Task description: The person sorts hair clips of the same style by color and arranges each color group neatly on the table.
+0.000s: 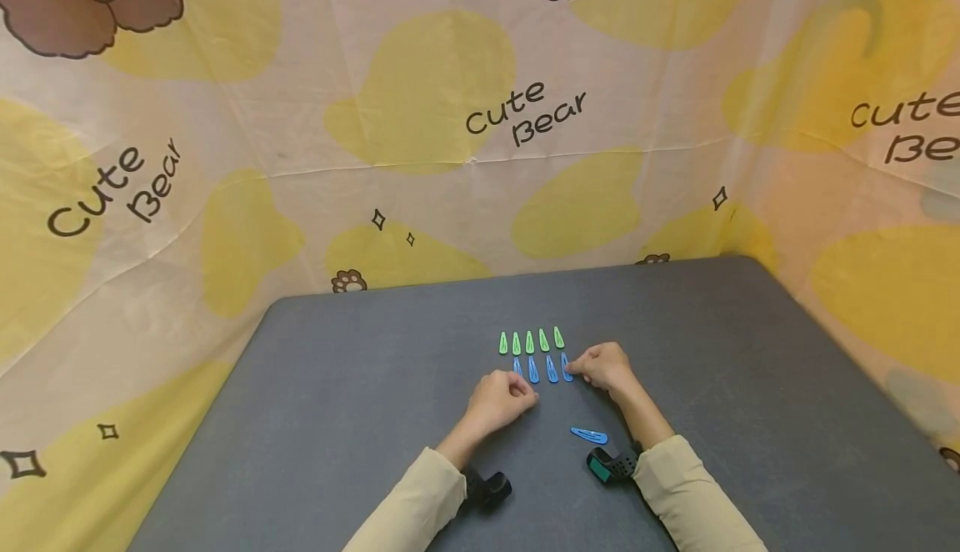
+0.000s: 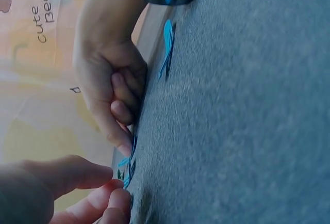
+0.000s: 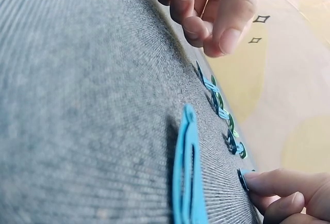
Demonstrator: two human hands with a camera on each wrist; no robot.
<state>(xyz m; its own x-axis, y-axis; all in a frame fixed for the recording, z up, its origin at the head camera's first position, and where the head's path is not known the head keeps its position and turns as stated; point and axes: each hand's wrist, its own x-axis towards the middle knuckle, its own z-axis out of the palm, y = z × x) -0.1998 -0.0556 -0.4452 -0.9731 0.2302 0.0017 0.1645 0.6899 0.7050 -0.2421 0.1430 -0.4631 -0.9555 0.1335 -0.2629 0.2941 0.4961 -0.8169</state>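
Note:
On the grey table, several green hair clips (image 1: pixel 529 342) stand in a row. Nearer to me, several blue hair clips (image 1: pixel 533 369) form a second row. My right hand (image 1: pixel 604 366) pinches the rightmost blue hair clip (image 1: pixel 567 367), which lies at the row's end; its thumb is partly hidden. My left hand (image 1: pixel 500 400) hovers by the left end of the blue row, partly covering the leftmost clip. Its fingers are loosely curled and hold nothing, as the right wrist view shows. A separate blue hair clip (image 3: pixel 186 167) rests between my forearms.
Black wrist devices (image 1: pixel 611 466) sit on both wrists, close to the tabletop. The grey table (image 1: pixel 360 385) stretches out on both sides of the clips. Behind it hangs a printed cloth (image 1: pixel 420 102) with yellow patches and "Cute Bear" lettering.

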